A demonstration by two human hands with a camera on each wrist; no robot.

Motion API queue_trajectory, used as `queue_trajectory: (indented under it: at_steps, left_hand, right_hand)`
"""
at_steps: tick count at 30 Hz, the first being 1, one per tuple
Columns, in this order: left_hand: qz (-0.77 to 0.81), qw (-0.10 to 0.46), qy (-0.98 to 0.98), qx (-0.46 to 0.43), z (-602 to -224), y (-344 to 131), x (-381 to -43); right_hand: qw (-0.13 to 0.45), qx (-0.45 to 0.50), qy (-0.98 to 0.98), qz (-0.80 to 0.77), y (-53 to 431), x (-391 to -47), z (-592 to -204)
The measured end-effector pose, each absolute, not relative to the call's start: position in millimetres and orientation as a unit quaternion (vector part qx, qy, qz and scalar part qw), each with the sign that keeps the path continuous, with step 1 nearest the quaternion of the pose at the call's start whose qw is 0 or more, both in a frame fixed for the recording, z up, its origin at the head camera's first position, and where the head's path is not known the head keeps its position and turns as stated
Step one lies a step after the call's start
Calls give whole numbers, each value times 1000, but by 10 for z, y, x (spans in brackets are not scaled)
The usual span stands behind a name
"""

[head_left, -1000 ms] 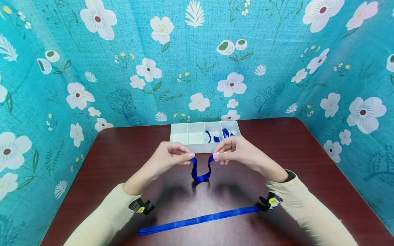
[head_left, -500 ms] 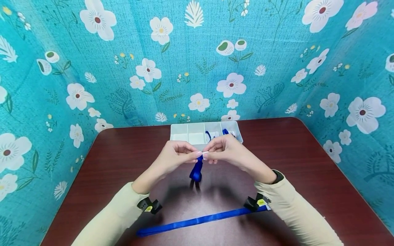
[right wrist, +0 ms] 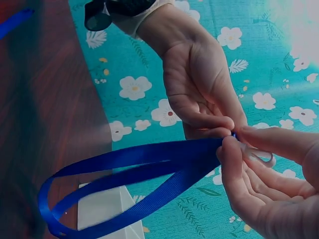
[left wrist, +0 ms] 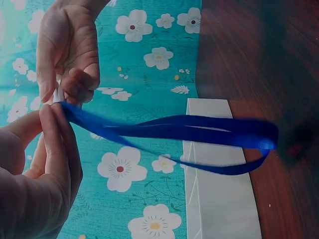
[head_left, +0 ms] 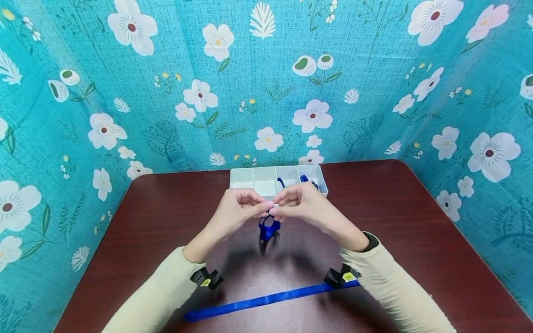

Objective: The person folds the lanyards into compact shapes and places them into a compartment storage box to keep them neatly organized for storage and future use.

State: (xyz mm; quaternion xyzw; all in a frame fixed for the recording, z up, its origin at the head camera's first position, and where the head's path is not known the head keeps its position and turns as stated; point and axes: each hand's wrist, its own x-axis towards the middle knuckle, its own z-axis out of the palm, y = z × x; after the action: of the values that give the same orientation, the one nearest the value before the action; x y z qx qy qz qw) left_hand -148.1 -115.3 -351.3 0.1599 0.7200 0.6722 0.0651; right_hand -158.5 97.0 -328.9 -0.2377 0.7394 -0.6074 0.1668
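A blue ribbon (head_left: 269, 230) hangs in loops beneath my two hands, held in the air over the table. My left hand (head_left: 238, 209) pinches its upper end between thumb and fingertips. Against those fingertips, my right hand (head_left: 307, 207) pinches the same end, along with a small whitish piece. That whitish piece (right wrist: 261, 155) sticks out between the right fingers in the right wrist view and has a looped outline; its exact kind is unclear. In the left wrist view the ribbon (left wrist: 194, 130) stretches away from the touching fingertips. The join itself is hidden by the fingers.
Behind the hands stands a white divided tray (head_left: 265, 172); its two right compartments hold blue ribbon pieces and white bits. A long flat blue strap (head_left: 270, 298) lies across the front of the dark red table (head_left: 166, 203). Flowered teal cloth (head_left: 266, 83) surrounds the table.
The hands, first apart with the ribbon sagging in a U between them, have come together until the fingertips meet. The ribbon now hangs as a closed loop and has twisted slightly.
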Motion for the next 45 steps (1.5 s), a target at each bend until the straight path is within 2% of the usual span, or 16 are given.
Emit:
queue_trajectory:
  at_steps: [6, 17, 24, 38, 41, 45]
  left_hand:
    - [675, 67, 719, 152, -3509, -1154, -1479]
    - [650, 66, 732, 193, -3485, -1118, -1442]
    - [650, 64, 726, 215, -3486, -1091, -1456]
    - [574, -43, 778, 250, -3695, -1111, -1499]
    - [550, -32, 791, 267, -3746, -1145, -1549]
    - [535, 11, 790, 298, -3813, -1200, -1621]
  right_hand:
    - [140, -228, 758, -595, 972, -1589, -3289]
    - [101, -211, 765, -601, 959, -1633, -3302]
    - [105, -213, 745, -623, 959, -1693, -3322]
    - [129, -182, 716, -661, 1017, -1768, -3323]
    - [135, -185, 713, -663, 1028, -1754, -3278]
    - [141, -195, 715, -656, 1040, -1739, -3235]
